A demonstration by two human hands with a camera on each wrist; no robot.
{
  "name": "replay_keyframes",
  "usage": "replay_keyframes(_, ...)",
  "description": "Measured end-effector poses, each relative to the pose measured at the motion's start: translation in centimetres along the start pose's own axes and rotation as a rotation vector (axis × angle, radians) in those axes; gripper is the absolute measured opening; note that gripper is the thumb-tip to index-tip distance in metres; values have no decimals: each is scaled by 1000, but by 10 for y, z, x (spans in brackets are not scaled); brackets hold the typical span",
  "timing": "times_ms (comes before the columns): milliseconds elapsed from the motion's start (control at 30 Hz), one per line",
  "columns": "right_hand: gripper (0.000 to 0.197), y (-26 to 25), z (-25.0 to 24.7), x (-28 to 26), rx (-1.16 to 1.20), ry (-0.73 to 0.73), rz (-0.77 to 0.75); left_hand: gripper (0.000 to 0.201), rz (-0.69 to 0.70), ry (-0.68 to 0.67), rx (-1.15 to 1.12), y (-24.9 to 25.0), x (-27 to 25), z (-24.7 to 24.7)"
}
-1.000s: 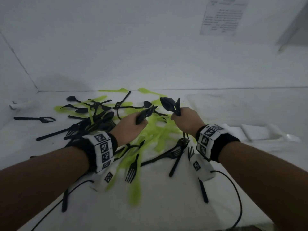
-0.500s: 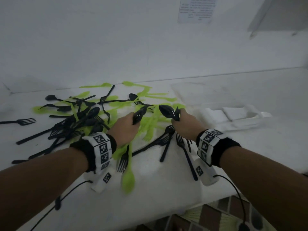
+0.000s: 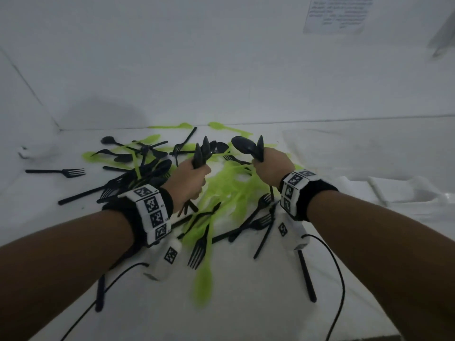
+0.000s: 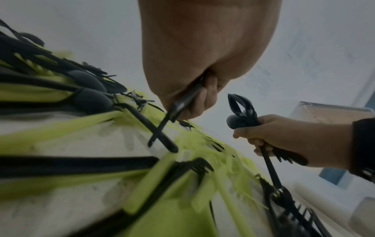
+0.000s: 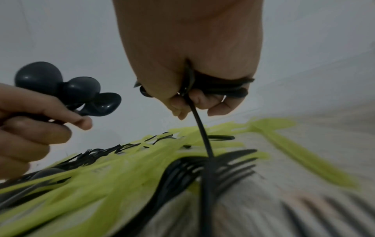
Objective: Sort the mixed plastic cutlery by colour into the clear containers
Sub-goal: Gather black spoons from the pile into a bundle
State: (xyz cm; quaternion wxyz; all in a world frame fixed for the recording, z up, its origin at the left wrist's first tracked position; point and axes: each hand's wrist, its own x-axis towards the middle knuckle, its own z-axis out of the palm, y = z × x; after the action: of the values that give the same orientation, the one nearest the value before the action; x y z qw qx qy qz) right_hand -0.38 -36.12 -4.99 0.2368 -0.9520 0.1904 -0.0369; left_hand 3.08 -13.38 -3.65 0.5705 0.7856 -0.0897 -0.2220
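Note:
A mixed pile of black cutlery (image 3: pixel 138 175) and lime-green cutlery (image 3: pixel 226 190) lies spread over the white table (image 3: pixel 246 303). My left hand (image 3: pixel 189 179) is raised above the pile and grips a bunch of black spoons (image 3: pixel 203 152), bowls up. My right hand (image 3: pixel 272 167) is level with it and grips another bunch of black spoons (image 3: pixel 247 147). In the right wrist view one black handle (image 5: pixel 199 128) hangs down from my right fist (image 5: pixel 192 89) to the forks below. The left wrist view shows black handles (image 4: pixel 162 126) poking out under my left fist (image 4: pixel 194 96).
A lone black fork (image 3: pixel 55 172) lies at the far left. Clear containers and lids (image 3: pixel 384 190) sit faintly visible at the right. A white wall (image 3: pixel 221 70) closes the back, with a paper notice (image 3: pixel 337 14) on it. Wrist cables (image 3: pixel 337 279) trail across the front of the table.
Both hands have risen a little with their spoon bunches. The head view swung right, then back left, so the pile sits centred again.

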Motion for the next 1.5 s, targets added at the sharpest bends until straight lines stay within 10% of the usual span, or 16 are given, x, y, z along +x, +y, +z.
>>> replay_keyframes(1000,25,-68,-4,90,-305,-278,-325,22,4,105,-25,10,39,-24)
replay_keyframes(1333,6,-68,-9,56,707,-390,23,26,83,184,18,6,34,-17)
replay_keyframes(1500,8,-79,-12,35,688,-187,20,36,118,95,9,12,24,-7)
